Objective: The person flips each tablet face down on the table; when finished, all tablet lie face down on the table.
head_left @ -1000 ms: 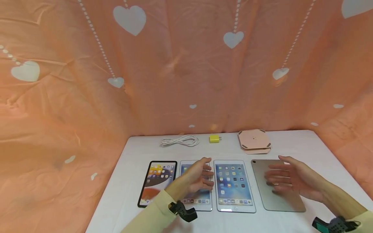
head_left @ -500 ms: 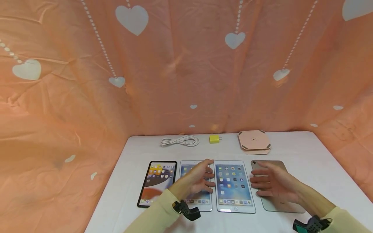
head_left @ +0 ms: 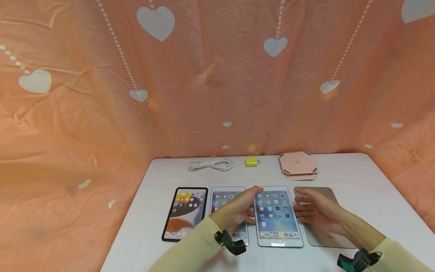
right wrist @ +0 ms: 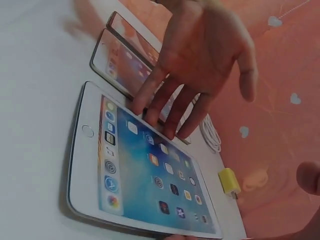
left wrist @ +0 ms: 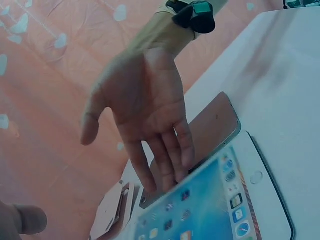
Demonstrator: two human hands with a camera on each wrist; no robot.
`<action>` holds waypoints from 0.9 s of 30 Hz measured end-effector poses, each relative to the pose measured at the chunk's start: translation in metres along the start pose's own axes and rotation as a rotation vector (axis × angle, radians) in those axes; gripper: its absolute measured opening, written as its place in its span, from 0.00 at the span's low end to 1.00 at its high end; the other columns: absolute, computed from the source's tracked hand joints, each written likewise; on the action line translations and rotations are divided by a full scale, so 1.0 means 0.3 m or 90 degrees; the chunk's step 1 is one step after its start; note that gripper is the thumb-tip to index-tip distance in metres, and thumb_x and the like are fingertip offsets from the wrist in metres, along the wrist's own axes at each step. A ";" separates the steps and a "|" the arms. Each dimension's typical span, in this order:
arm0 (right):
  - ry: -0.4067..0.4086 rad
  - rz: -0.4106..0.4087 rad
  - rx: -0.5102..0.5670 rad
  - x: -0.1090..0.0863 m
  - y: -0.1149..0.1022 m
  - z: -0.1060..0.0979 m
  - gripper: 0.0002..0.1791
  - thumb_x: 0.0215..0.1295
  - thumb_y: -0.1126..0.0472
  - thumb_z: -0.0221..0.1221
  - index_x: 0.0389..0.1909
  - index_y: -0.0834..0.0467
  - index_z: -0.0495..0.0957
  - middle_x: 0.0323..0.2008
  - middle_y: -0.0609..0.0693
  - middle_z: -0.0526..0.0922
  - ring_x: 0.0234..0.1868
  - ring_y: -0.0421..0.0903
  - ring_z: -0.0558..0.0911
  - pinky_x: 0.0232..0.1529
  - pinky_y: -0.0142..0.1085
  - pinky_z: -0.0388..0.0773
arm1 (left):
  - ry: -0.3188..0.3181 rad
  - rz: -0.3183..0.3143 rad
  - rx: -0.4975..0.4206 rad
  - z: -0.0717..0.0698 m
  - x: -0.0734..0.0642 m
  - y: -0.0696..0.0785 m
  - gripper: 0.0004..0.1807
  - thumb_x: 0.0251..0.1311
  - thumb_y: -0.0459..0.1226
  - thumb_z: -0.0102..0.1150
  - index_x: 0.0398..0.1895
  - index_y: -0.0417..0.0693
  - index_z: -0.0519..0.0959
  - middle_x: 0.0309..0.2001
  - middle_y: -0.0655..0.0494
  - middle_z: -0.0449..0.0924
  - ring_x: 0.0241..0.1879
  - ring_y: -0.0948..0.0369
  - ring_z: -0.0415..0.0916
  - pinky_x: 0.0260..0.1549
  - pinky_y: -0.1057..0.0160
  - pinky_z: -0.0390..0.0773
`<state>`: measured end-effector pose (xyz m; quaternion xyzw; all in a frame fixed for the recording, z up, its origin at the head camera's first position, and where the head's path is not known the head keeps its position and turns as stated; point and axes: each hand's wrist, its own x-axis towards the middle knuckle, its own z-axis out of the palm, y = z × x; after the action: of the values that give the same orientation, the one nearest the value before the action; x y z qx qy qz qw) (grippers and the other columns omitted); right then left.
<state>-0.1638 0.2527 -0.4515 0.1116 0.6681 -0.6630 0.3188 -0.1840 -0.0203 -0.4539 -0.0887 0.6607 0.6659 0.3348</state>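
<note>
A white-framed tablet (head_left: 276, 215) with its screen lit lies between my two hands. My left hand (head_left: 240, 208) is at its left edge, thumb tip overlapping the upper left corner and fingers along the side. At the opposite edge, the straight fingers of my right hand (head_left: 321, 211) reach the tablet's side, over a face-down gold tablet (head_left: 323, 238). Both palms face inward; the right wrist view shows the left hand (right wrist: 200, 55) with extended fingers. A second white tablet (head_left: 222, 198) is partly hidden beneath my left forearm.
A black-framed tablet (head_left: 185, 213) lies at the row's left end. Behind the row are a coiled white cable (head_left: 217, 164), a yellow plug adapter (head_left: 251, 162) and a folded pink stand (head_left: 298, 164). An orange curtain (head_left: 210, 83) hangs behind the white table (head_left: 357, 170).
My right hand has moved left from over the gold tablet to the white tablet's right edge. My left hand has moved right to its left edge, and that tablet has shifted slightly right.
</note>
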 end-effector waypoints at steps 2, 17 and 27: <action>0.005 -0.001 -0.008 -0.004 -0.008 0.004 0.53 0.84 0.31 0.43 0.84 0.73 0.44 0.72 0.67 0.69 0.64 0.56 0.76 0.65 0.45 0.79 | 0.008 -0.006 -0.004 0.005 0.008 -0.001 0.35 0.74 0.57 0.58 0.70 0.40 0.75 0.58 0.37 0.73 0.54 0.42 0.71 0.65 0.25 0.76; -0.133 -0.050 0.084 -0.073 -0.061 0.017 0.52 0.87 0.33 0.38 0.87 0.67 0.33 0.85 0.75 0.44 0.65 0.59 0.81 0.70 0.60 0.81 | -0.159 0.013 -0.132 0.069 -0.036 0.065 0.44 0.78 0.58 0.50 0.85 0.38 0.60 0.84 0.30 0.50 0.83 0.21 0.40 0.68 0.11 0.56; -0.214 -0.105 0.090 -0.099 -0.104 0.056 0.45 0.89 0.37 0.37 0.88 0.66 0.42 0.81 0.69 0.58 0.69 0.61 0.80 0.71 0.56 0.81 | -0.219 0.023 -0.175 0.096 -0.096 0.128 0.44 0.77 0.61 0.47 0.85 0.42 0.60 0.80 0.33 0.57 0.80 0.20 0.47 0.67 0.12 0.60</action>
<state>-0.1540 0.2416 -0.4077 -0.0337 0.5642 -0.7414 0.3617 -0.1745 0.0012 -0.4032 -0.0065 0.4982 0.7612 0.4152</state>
